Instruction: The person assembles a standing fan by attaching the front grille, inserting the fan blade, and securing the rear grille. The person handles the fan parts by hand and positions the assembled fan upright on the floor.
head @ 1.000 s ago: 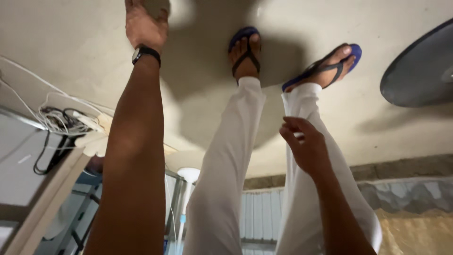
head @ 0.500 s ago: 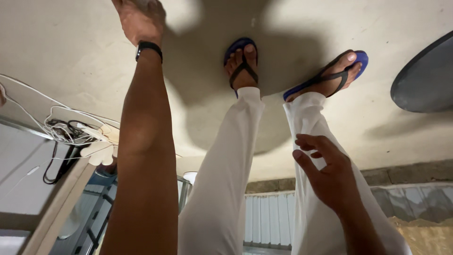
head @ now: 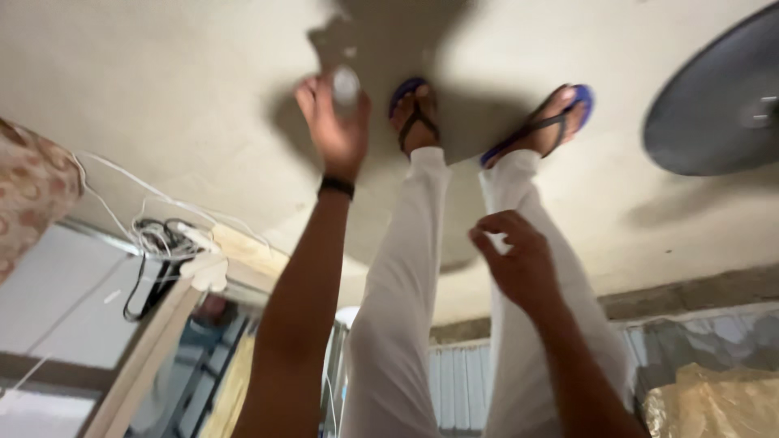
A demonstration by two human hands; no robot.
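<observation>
My left hand (head: 337,122), with a black band on the wrist, is stretched down over the beige floor (head: 162,89). Its fingers are closed round a small pale round object (head: 346,84), which is blurred. The hand is just left of my feet in blue flip-flops (head: 414,109). My right hand (head: 519,259) hovers in front of my white trouser legs (head: 398,308), with the fingers curled in and nothing visible in them.
A dark round disc (head: 722,105) lies on the floor at the right. A tangle of cables and a white power strip (head: 174,247) sits at the left, beside patterned fabric (head: 32,195). Corrugated sheet (head: 458,381) and a crumpled plastic bag (head: 714,401) are at the bottom.
My left hand has drawn back from the floor at the frame's top and now holds the small pale object. My right hand's fingers have curled in.
</observation>
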